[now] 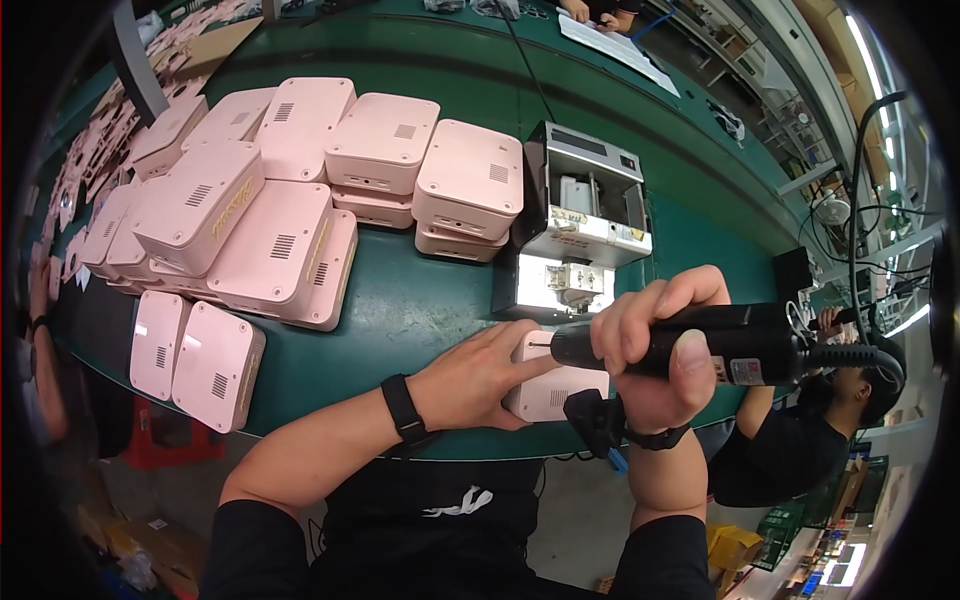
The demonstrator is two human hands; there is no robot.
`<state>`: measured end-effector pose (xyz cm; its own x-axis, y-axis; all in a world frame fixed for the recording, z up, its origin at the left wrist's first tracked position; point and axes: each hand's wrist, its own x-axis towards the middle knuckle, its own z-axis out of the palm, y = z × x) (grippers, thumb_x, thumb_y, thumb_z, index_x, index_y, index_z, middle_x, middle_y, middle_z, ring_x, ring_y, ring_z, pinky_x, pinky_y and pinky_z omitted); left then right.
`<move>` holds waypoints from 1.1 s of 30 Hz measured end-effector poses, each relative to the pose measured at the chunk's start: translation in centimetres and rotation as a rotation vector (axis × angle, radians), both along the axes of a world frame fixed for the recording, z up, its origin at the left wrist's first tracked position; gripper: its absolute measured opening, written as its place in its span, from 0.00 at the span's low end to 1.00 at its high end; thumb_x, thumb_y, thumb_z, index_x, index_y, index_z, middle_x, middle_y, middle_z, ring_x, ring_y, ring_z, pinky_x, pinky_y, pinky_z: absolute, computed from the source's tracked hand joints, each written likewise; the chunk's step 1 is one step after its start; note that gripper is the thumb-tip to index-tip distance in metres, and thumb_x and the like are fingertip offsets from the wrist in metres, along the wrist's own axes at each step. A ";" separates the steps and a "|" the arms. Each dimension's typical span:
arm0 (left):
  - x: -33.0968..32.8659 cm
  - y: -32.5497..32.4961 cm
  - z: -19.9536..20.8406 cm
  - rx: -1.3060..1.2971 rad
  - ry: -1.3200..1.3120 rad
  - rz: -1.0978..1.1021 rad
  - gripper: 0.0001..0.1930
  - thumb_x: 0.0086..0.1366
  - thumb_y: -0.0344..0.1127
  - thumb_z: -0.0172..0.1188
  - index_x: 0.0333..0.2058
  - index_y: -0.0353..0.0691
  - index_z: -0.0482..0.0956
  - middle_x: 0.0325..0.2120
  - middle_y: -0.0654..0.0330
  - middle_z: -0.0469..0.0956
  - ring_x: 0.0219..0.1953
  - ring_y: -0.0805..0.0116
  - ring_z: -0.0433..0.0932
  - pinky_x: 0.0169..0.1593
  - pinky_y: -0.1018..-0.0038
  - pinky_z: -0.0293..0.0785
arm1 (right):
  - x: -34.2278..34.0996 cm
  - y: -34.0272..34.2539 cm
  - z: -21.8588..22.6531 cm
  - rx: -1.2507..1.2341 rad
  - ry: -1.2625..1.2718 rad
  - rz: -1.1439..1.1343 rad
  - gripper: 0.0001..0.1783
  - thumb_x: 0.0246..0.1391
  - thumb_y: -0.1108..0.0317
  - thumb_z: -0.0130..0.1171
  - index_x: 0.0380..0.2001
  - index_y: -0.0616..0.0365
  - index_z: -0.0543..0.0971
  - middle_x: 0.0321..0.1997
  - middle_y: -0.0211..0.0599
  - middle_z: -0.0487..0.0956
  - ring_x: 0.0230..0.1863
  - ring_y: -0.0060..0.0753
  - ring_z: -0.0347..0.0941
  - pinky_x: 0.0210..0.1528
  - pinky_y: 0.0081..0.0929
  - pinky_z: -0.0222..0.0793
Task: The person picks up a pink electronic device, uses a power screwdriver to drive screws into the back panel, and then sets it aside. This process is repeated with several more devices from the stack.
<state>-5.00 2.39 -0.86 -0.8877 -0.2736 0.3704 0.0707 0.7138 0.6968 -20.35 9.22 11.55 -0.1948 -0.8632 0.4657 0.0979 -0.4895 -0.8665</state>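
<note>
Near the table's front edge lies a pale pink box-shaped housing (548,396) with rounded corners and a slotted vent. My left hand (470,378) grips its left side, fingers at the far edge and thumb at the near one. In my right hand (660,345) is a black corded electric screwdriver (745,338), held level, its thin bit pointing left over the far left corner of the housing. Whether the bit touches a screw I cannot tell. The screwdriver and my right hand hide part of the housing's right side.
A screw feeder machine (597,150) stands just beyond the housing. Several pink housings (290,130) are stacked on the green table (400,290) to the left, two more (212,368) near its front edge. Other people work across the table and at right (790,450).
</note>
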 end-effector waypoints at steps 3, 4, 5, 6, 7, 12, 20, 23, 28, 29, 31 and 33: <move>-0.1 0.1 -0.3 -0.001 0.009 -0.007 0.43 0.38 0.39 0.78 0.58 0.50 0.72 0.56 0.49 0.64 0.56 0.47 0.70 0.58 0.60 0.71 | 0.1 -0.1 -0.2 0.000 0.000 0.027 0.19 0.58 0.55 0.57 0.39 0.57 0.64 0.21 0.36 0.70 0.17 0.28 0.65 0.24 0.29 0.65; -0.1 0.1 -0.3 -0.007 0.014 -0.010 0.43 0.38 0.39 0.78 0.58 0.50 0.72 0.56 0.49 0.64 0.56 0.47 0.70 0.58 0.60 0.71 | 0.1 -0.1 -0.3 0.005 -0.001 0.040 0.19 0.58 0.55 0.57 0.39 0.57 0.64 0.21 0.36 0.70 0.17 0.28 0.65 0.24 0.29 0.65; -0.1 0.2 -0.3 -0.009 0.006 -0.003 0.43 0.39 0.39 0.78 0.58 0.50 0.72 0.56 0.49 0.64 0.56 0.47 0.70 0.58 0.60 0.71 | 0.0 -0.1 -0.4 0.000 0.004 0.037 0.19 0.58 0.55 0.57 0.39 0.57 0.64 0.21 0.36 0.70 0.17 0.28 0.65 0.24 0.29 0.65; -0.1 0.2 -0.2 -0.010 -0.002 0.004 0.43 0.39 0.38 0.78 0.58 0.49 0.72 0.56 0.50 0.64 0.56 0.47 0.70 0.58 0.60 0.71 | -0.1 -0.1 -0.5 -0.008 0.009 0.036 0.19 0.58 0.55 0.57 0.39 0.57 0.64 0.21 0.36 0.70 0.17 0.28 0.65 0.24 0.29 0.65; -0.1 0.2 -0.1 -0.012 -0.010 0.011 0.43 0.39 0.38 0.78 0.58 0.49 0.73 0.56 0.50 0.64 0.56 0.47 0.70 0.58 0.61 0.71 | -0.2 -0.2 -0.6 -0.016 0.014 0.034 0.18 0.59 0.55 0.56 0.39 0.57 0.64 0.21 0.35 0.70 0.17 0.28 0.65 0.24 0.29 0.65; 0.6 -0.4 0.4 -0.022 0.008 0.014 0.42 0.40 0.40 0.77 0.58 0.52 0.73 0.55 0.50 0.65 0.55 0.47 0.72 0.57 0.60 0.73 | -0.4 -0.2 0.2 -0.022 -0.063 -0.017 0.16 0.60 0.56 0.52 0.40 0.56 0.65 0.21 0.34 0.69 0.16 0.27 0.64 0.23 0.29 0.64; 2.7 -2.0 1.1 -0.045 -0.094 0.037 0.40 0.41 0.47 0.76 0.58 0.59 0.74 0.55 0.54 0.68 0.53 0.51 0.74 0.53 0.60 0.75 | -2.6 -0.7 2.2 -0.142 -0.028 -0.257 0.12 0.63 0.58 0.45 0.40 0.55 0.66 0.21 0.33 0.67 0.15 0.27 0.61 0.22 0.29 0.62; 2.7 -1.8 1.1 -0.051 -0.090 0.060 0.40 0.41 0.46 0.76 0.58 0.59 0.74 0.54 0.54 0.69 0.53 0.51 0.74 0.53 0.61 0.75 | -3.3 -2.0 1.8 -0.075 0.012 -0.290 0.12 0.63 0.58 0.45 0.40 0.55 0.66 0.21 0.33 0.67 0.15 0.27 0.61 0.22 0.29 0.62; 2.2 -1.6 1.1 -0.004 -0.105 0.041 0.40 0.40 0.44 0.77 0.57 0.58 0.75 0.54 0.54 0.69 0.53 0.51 0.75 0.53 0.61 0.75 | -3.5 0.8 1.5 0.033 -0.031 -0.265 0.14 0.63 0.55 0.46 0.40 0.55 0.66 0.20 0.32 0.66 0.15 0.27 0.60 0.22 0.29 0.62; 2.1 -2.2 1.2 -0.022 -0.095 0.047 0.40 0.40 0.43 0.77 0.57 0.57 0.75 0.54 0.54 0.69 0.53 0.51 0.75 0.53 0.62 0.75 | -3.5 1.7 1.6 0.053 -0.039 -0.281 0.14 0.63 0.55 0.46 0.40 0.55 0.66 0.20 0.32 0.66 0.15 0.27 0.60 0.22 0.29 0.62; 2.4 -2.1 1.4 -0.039 -0.083 0.065 0.39 0.39 0.42 0.77 0.56 0.57 0.76 0.53 0.54 0.70 0.52 0.51 0.75 0.52 0.62 0.75 | -2.9 4.2 2.3 -0.003 -0.050 -0.229 0.16 0.62 0.54 0.47 0.40 0.55 0.66 0.20 0.32 0.66 0.15 0.27 0.60 0.22 0.29 0.62; 2.4 -2.0 1.7 -0.028 -0.100 0.050 0.39 0.39 0.42 0.77 0.56 0.56 0.76 0.53 0.54 0.70 0.52 0.52 0.75 0.52 0.62 0.75 | -3.0 5.8 2.1 -0.026 -0.051 -0.224 0.17 0.62 0.53 0.48 0.40 0.55 0.66 0.20 0.32 0.66 0.15 0.27 0.61 0.22 0.29 0.63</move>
<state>-2.58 0.41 0.83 -0.9063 -0.3091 0.2883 -0.0344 0.7338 0.6785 -23.38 15.03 13.70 -0.4040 -0.7837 0.4718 0.0279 -0.5261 -0.8500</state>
